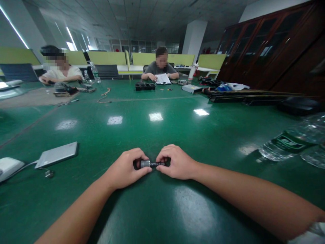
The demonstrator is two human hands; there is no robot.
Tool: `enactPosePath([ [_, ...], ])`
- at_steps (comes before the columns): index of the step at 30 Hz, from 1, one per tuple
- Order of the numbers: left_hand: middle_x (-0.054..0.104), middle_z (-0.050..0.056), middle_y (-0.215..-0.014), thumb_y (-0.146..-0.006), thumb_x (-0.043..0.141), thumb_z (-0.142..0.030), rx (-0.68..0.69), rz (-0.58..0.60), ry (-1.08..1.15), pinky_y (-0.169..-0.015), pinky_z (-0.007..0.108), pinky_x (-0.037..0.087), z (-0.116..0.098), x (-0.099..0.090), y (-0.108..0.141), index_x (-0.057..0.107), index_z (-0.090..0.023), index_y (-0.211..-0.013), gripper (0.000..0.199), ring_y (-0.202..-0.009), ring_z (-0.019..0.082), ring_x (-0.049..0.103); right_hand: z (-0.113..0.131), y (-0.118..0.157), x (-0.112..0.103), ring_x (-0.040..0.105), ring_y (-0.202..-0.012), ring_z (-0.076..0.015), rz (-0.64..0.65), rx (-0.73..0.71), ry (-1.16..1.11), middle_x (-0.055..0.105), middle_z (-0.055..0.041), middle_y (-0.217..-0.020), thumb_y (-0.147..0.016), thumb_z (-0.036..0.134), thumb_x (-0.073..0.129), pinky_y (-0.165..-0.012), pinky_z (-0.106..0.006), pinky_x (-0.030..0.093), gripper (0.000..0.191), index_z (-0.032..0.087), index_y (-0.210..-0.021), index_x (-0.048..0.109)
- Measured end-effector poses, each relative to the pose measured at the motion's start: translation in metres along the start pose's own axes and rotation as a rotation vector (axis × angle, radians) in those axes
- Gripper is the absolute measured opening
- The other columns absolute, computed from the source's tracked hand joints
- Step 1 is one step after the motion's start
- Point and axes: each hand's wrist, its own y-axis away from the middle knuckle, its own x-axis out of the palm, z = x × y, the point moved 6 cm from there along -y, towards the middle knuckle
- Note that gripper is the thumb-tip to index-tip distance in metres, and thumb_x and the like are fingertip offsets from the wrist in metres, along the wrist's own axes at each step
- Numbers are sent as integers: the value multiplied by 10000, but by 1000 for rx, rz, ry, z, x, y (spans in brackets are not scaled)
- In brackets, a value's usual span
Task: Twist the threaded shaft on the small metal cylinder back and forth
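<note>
Low over the green table (142, 132), a small metal part (145, 164) with a wide silver cylinder and a thin dark shaft lies sideways between my hands. My left hand (128, 168) is closed round the silver cylinder, thumb on the near side and fingers on the far side. Thumb and fingers of my right hand (176, 162) pinch the thin shaft near its right end. What kind of part it is, I cannot make out. My fingers hide both of its ends.
A silver power bank (58, 155) with a cable and a white device (10, 167) lie at left. Clear plastic bottles (284, 145) stand at right. Black rails (236, 96) lie farther back. Two people sit across the table, one behind a clipboard (163, 79).
</note>
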Motion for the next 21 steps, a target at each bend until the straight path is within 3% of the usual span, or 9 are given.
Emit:
enactPosePath([
  [21,621,19,-806,-829,671,-322,-4,-21,15,-671,270,436,4,-5,0,654,-173,-871,156,-725,160,578,-7,2,0,571,-661,-121,-25,61,25,627,18,-676,-712,187,717,-678,-254,409,46,179,-756,706],
])
